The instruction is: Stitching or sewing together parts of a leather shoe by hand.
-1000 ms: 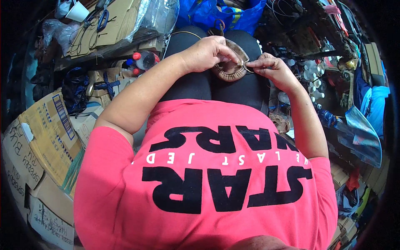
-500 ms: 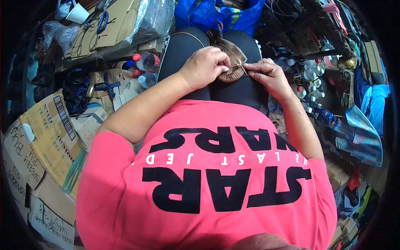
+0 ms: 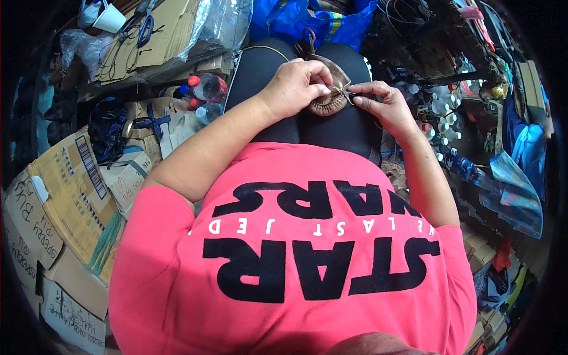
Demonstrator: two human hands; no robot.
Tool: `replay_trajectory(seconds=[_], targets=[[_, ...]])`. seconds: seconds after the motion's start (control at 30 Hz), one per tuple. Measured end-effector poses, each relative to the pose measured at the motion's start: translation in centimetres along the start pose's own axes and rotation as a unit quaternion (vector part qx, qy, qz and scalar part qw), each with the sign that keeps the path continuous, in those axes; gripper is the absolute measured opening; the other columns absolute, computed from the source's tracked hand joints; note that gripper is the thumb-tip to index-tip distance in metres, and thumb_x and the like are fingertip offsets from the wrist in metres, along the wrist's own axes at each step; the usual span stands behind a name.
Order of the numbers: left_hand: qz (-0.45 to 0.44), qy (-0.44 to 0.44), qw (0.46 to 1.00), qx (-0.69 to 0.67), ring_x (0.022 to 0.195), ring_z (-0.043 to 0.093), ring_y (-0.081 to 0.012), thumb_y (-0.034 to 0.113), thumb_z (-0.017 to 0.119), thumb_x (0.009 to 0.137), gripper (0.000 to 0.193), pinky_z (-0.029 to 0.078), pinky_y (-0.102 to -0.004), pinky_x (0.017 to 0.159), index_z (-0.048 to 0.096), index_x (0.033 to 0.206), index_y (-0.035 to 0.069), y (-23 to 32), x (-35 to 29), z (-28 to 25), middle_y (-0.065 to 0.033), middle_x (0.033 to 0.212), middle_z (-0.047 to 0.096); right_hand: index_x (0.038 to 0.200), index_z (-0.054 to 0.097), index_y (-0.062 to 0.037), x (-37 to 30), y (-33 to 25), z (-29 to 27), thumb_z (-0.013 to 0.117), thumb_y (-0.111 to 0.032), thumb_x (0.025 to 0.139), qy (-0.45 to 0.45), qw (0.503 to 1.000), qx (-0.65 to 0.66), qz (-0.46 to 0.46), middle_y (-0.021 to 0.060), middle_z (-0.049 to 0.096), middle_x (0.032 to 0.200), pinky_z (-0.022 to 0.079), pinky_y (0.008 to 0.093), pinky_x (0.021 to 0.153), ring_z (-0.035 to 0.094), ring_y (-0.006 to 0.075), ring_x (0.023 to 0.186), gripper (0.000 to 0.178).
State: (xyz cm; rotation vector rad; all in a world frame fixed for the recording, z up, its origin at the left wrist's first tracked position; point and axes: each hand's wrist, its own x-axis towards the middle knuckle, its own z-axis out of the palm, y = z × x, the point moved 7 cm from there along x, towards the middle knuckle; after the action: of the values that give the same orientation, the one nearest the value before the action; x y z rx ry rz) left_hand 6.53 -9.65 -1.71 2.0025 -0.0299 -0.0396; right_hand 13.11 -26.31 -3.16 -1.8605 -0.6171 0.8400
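On my lap rests a brown leather moccasin-style shoe point(image 3: 329, 105), its rounded toe gathered in puckered stitches and turned toward me. Pale thread point(image 3: 339, 90) crosses its upper, with short strands near the toe. My left hand point(image 3: 296, 86) is closed over the shoe's left side, thumb and finger pinched on the thread. Just right of the shoe, my right hand point(image 3: 381, 103) pinches a strand that runs to the same spot. Whether a needle is among the strands is too small to tell. A reddish loop point(image 3: 309, 34) shows beyond the shoe's far end.
Beyond my knees sits a blue bag point(image 3: 307, 23). Stacked cardboard sheets point(image 3: 157, 44) with scissors point(image 3: 145, 31) are at far left, above plastic bottles point(image 3: 208, 89). Cardboard boxes point(image 3: 71, 189) line the left. Several more bottles point(image 3: 441, 106) stand right of my legs.
My left hand has shifted slightly right and its fingers have rearranged at the thread. The right hand's fingers have straightened a little. The shoe stays in about the same place.
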Motion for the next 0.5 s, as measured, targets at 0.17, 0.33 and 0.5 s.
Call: replay_trajectory(seconds=[0.17, 0.33, 0.5], targets=[[0.085, 0.073, 0.987, 0.115, 0.082, 0.059, -0.0194, 0.008, 0.07, 0.072, 0.017, 0.046, -0.0325, 0.077, 0.065, 0.088, 0.006, 1.2, -0.6, -1.2, -0.0069, 0.083, 0.065, 0.105, 0.069, -0.0078, 0.0, 0.0, -0.1, 0.07, -0.011, 0.081, 0.003, 1.0, -0.008, -0.001, 0.0035, 0.063, 0.098, 0.04, 0.0275, 0.09, 0.054, 0.0136, 0.098, 0.024], [0.081, 0.036, 0.989, 0.116, 0.083, 0.058, -0.0215, 0.008, 0.07, 0.071, 0.016, 0.046, -0.0324, 0.077, 0.067, 0.086, 0.007, 0.6, -0.4, -0.8, -0.005, 0.08, 0.066, 0.105, 0.069, -0.0075, 0.0, -0.6, 0.0, 0.07, -0.011, 0.081, 0.001, 1.0, -0.026, -0.014, 0.0036, 0.063, 0.099, 0.04, 0.0276, 0.09, 0.054, 0.0141, 0.099, 0.024], [0.011, 0.015, 0.997, 0.077, 0.076, 0.059, -0.0177, 0.006, 0.069, 0.073, 0.014, 0.047, -0.0308, 0.072, 0.067, 0.086, 0.006, -0.2, 0.0, 0.0, -0.0052, 0.078, 0.066, 0.105, 0.068, -0.0075, -0.1, -0.5, 0.4, 0.069, -0.011, 0.081, 0.003, 1.0, -0.025, -0.006, 0.0036, 0.063, 0.098, 0.04, 0.0273, 0.089, 0.053, 0.0132, 0.098, 0.024]])
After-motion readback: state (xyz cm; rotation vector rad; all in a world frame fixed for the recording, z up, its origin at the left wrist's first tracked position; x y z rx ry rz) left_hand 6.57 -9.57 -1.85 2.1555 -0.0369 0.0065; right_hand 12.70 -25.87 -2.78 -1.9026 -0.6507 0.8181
